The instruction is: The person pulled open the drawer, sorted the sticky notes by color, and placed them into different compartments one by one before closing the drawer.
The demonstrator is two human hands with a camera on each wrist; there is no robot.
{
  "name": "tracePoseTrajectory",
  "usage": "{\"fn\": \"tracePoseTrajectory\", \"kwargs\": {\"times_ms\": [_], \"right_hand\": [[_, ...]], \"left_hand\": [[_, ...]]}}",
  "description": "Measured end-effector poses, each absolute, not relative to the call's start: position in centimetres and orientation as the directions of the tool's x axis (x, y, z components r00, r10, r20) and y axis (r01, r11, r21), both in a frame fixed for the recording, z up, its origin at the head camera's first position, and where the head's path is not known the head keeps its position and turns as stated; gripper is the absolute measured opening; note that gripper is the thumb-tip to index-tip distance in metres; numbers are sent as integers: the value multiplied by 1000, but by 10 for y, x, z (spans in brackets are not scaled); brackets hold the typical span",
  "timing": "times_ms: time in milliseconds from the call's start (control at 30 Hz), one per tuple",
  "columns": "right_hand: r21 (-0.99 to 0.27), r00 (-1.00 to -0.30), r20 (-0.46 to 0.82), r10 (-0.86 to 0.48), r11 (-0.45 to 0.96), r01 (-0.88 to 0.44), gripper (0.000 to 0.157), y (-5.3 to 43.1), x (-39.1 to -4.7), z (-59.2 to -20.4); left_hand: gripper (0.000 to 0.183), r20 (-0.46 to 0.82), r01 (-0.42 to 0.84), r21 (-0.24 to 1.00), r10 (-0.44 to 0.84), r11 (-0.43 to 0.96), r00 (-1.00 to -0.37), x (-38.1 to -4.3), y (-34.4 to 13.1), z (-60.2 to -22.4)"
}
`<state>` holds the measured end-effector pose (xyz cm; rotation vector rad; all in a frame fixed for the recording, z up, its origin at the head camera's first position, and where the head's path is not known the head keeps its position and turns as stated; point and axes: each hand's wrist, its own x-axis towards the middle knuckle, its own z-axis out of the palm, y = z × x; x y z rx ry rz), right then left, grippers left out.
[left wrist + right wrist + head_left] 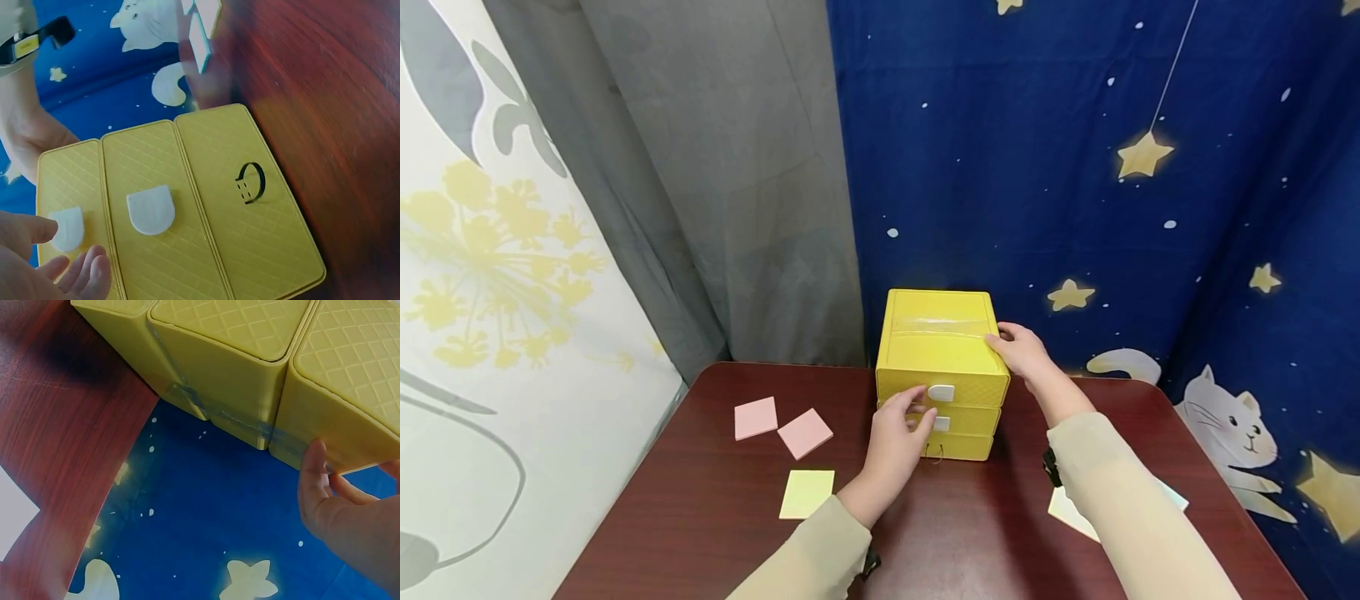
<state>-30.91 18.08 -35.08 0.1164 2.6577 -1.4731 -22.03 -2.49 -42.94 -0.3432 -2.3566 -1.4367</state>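
At the yellow drawer box (936,354), left fingers (97,272) stand parted while right fingers (314,459) touch its side.

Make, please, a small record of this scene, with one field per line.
Main object: yellow cabinet; three closed drawers
Front: white tabs on upper two drawers; black loop on bottom one
Left hand: near the white tabs; contact unclear
Right hand: touches the cabinet's upper right edge
Left of cabinet: two pink squares and one yellow square, on the table
Right of cabinet: pale paper, partly behind right sleeve
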Motion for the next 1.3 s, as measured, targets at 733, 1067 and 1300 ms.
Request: {"fn": "tracePoseTrajectory", "kwargs": {"times_ms": [733, 1067, 1300], "right_hand": [[-830, -990, -127, 64, 540, 141, 55, 180, -313, -354], [-832, -988, -141, 70, 532, 156, 55, 180, -313, -353], [-828, -986, -141, 85, 535, 165, 55, 181, -312, -353]], "left_hand": [[12, 752, 505, 309, 117, 806, -648, -238, -19, -426], [4, 768, 539, 339, 104, 771, -632, -239, -20, -426], [8, 780, 564, 324, 123, 759, -613, -232, -23, -426]]}}
